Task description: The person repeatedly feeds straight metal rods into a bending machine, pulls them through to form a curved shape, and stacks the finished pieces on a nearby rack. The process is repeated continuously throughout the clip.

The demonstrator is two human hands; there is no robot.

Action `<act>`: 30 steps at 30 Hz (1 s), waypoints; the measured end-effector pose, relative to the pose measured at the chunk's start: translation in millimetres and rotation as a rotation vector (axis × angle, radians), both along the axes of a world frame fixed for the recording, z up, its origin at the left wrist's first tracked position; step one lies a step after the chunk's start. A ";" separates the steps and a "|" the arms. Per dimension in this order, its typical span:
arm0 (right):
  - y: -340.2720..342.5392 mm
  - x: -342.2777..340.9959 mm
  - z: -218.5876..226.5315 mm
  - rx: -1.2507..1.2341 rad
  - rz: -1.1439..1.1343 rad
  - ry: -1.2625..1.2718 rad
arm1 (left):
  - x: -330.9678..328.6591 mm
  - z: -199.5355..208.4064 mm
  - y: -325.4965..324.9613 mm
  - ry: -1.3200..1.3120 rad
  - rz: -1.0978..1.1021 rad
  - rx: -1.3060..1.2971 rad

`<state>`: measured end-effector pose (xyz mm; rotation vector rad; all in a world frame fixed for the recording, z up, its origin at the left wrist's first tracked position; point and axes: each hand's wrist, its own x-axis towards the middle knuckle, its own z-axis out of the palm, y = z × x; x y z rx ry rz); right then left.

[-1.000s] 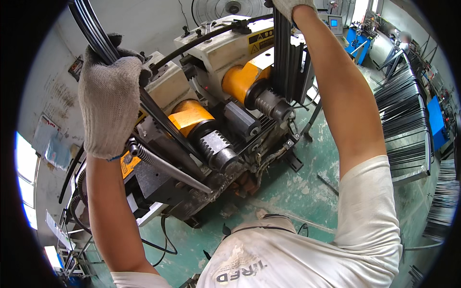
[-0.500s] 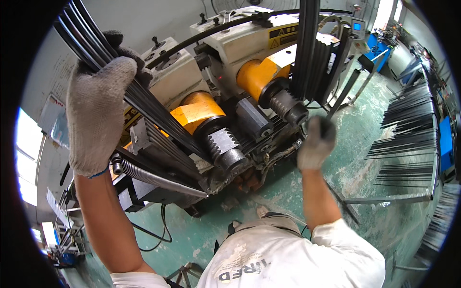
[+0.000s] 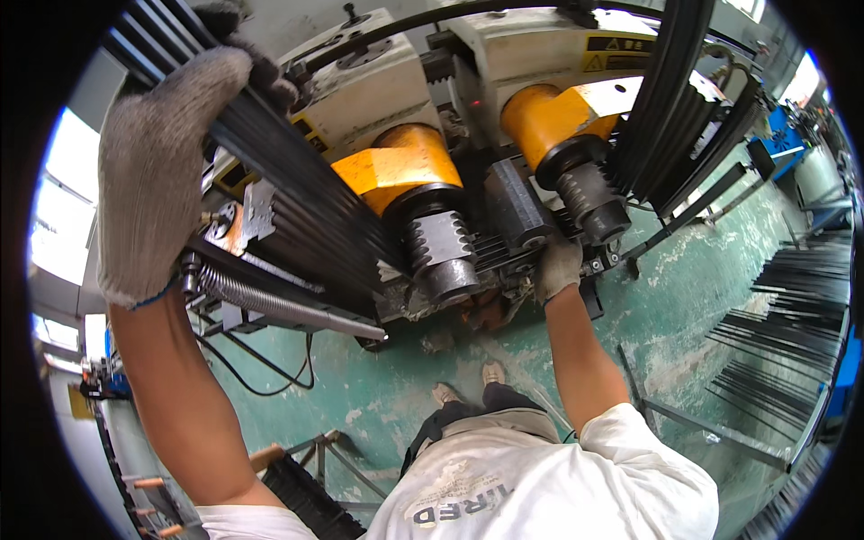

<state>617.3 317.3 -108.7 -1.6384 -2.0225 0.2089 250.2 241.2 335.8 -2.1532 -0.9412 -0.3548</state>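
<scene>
My left hand (image 3: 162, 162), in a grey knit glove, is closed round a bundle of long dark metal bars (image 3: 288, 171) that slants down to the machine. My gloved right hand (image 3: 560, 268) reaches in beneath a dark block with angled sides (image 3: 519, 205), by some thin horizontal rods. Its fingers are mostly hidden there, so their grip cannot be told. On either side of the block, a dark toothed cylinder (image 3: 441, 252) and another toothed cylinder (image 3: 589, 200) stick out from an orange housing (image 3: 405, 166) and a second orange housing (image 3: 553, 130).
Behind stands the cream machine body (image 3: 369, 90). More dark bars (image 3: 666, 90) lean upright at its right. A coiled spring (image 3: 243, 292) and rod jut out at the lower left. Many bars lie on a rack (image 3: 792, 315) at the right, above the green floor (image 3: 378, 387).
My right hand has moved from open air beside the right cylinder leftward to under the dark block. My left hand still holds the bundle. The whole view has shifted.
</scene>
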 end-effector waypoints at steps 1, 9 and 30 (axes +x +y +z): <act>4.8 0.6 -12.6 0.083 0.003 -0.045 | -4.9 -4.3 -3.1 -0.085 0.116 -0.043; 12.3 -4.7 -8.4 -0.271 -0.106 0.009 | 10.3 6.7 -7.3 0.105 0.190 0.063; -314.9 -93.7 77.0 -0.403 -0.125 1.241 | 33.7 -155.3 -576.1 -2.093 -0.091 0.200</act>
